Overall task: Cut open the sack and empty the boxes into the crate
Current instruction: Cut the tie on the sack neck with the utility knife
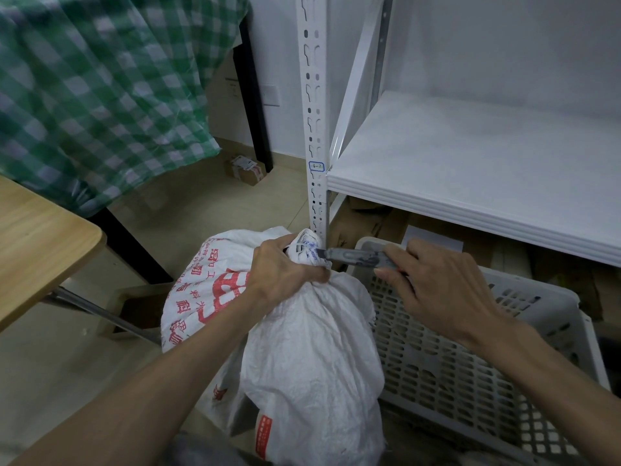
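Opening stage of the task. The white woven sack (302, 348), printed in red, stands at lower centre of the frame, just left of the grey perforated crate (470, 364) at lower right. The left hand (282, 274) is clenched around the sack's gathered neck, holding the bunched top upright. The right hand (440, 287) grips a grey utility knife (356, 255), fingers curled round its handle, with the blade tip at the tied tuft just above the left fist; whether the blade has entered the fabric cannot be told. The sack appears closed and full, and no boxes from it show in the visible part of the crate, so the cut looks at most just begun. Remaining, by this judgement: severing the neck, then tipping the contents into the crate. A white shelf (470, 183) fills the upper right; a table (37, 240) edge lies at centre left, below a green checked cloth (100, 89).
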`<state>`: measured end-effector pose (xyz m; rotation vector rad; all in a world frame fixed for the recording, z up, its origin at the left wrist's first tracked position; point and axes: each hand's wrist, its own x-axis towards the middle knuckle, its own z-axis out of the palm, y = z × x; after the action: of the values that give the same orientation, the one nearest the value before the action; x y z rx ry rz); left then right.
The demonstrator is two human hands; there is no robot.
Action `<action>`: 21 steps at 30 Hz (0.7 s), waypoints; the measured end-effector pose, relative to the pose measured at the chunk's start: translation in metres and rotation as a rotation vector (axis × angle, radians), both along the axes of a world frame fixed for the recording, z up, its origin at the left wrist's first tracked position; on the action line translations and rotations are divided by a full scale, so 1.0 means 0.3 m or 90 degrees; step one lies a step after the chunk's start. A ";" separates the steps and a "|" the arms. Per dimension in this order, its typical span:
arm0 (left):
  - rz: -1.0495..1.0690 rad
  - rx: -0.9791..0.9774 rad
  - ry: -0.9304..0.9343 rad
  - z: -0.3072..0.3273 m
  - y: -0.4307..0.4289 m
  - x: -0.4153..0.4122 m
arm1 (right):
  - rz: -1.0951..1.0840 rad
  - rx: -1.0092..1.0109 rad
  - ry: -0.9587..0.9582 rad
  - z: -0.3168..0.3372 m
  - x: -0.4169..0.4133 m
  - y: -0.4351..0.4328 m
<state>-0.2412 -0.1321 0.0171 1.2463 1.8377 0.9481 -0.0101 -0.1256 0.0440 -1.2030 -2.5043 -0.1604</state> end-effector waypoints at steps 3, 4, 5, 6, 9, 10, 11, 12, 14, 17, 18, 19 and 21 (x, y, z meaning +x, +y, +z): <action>-0.004 0.002 -0.003 0.002 0.000 0.003 | -0.011 0.016 -0.018 -0.004 0.001 -0.002; -0.004 -0.001 -0.003 0.003 0.000 0.004 | -0.013 0.017 -0.017 -0.004 0.001 -0.004; -0.004 -0.002 -0.002 0.002 0.001 0.004 | -0.013 0.019 -0.015 -0.004 0.001 -0.006; -0.004 -0.001 -0.001 0.002 0.003 0.005 | -0.013 0.022 -0.012 -0.003 -0.001 -0.009; -0.004 -0.001 0.010 -0.001 0.005 0.009 | -0.016 0.039 -0.018 0.001 -0.012 -0.021; -0.003 -0.001 0.015 -0.003 0.005 0.013 | -0.022 0.046 -0.022 0.001 -0.016 -0.025; 0.000 0.001 0.022 -0.006 0.007 0.017 | -0.029 0.051 -0.026 0.000 -0.021 -0.029; 0.004 0.002 0.029 -0.010 0.007 0.021 | -0.037 0.053 -0.029 -0.002 -0.027 -0.035; 0.005 0.002 0.042 -0.014 0.009 0.028 | -0.055 0.048 -0.031 -0.001 -0.043 -0.045; 0.000 0.005 0.060 -0.019 0.014 0.037 | -0.075 0.053 -0.033 0.000 -0.054 -0.049; -0.002 0.007 0.070 -0.020 0.016 0.040 | -0.081 0.059 -0.034 0.000 -0.058 -0.050; -0.003 0.006 0.079 -0.022 0.018 0.042 | -0.086 0.067 -0.035 -0.001 -0.062 -0.052; 0.000 -0.003 0.093 -0.030 0.022 0.042 | -0.094 0.083 -0.034 -0.009 -0.074 -0.056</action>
<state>-0.2286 -0.1254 0.0081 1.3440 1.9504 0.8716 -0.0324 -0.1423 0.0414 -1.3458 -2.4066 -0.3926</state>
